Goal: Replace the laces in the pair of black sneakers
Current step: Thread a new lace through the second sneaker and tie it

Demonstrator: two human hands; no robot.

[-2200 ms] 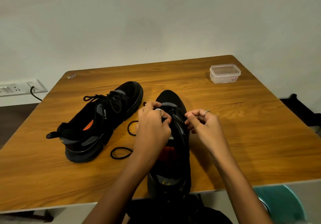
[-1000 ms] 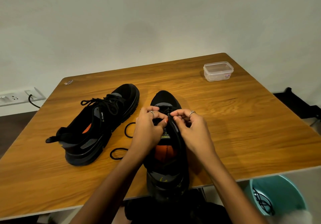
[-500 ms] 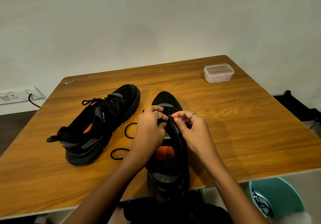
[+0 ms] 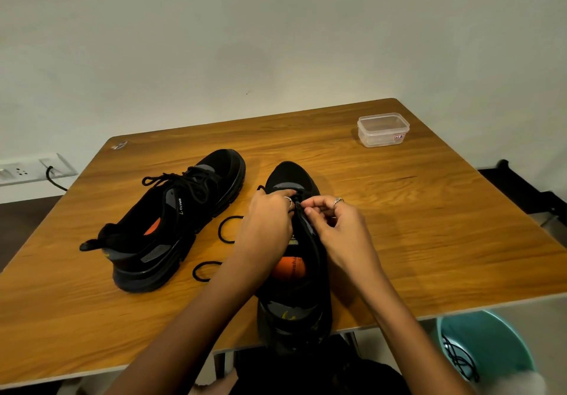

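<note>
While both hands worked at the lowest eyelets of the near sneaker [image 4: 288,180], whose heel hung over the table's [image 4: 429,226] front edge, the job looked about half done. The left hand [image 4: 264,232] lay over the sneaker's left side with its fingers curled in at the tongue; its grip seemed closed on the black lace [image 4: 228,229], though the fingertips were hidden against the black upper and I could not tell how much lace it held. The right hand [image 4: 340,229], on the sneaker's right side, pinched something thin between thumb and forefinger just above the tongue, most likely the lace end. Slack from that lace lay in two loops on the wood just left of the near sneaker, between it and the far sneaker [image 4: 171,219]. The far sneaker sat further left, toe angled away, already laced and loosely tied.

Several things could have gone wrong from there. Black lace on black fabric made an eyelet easy to skip or thread from the wrong side. A sharp pull could have dragged the loose loops into a knot, or left the two ends uneven. With the heel past the edge, a hard tug toward the person might have tipped the near sneaker off the table.
</note>
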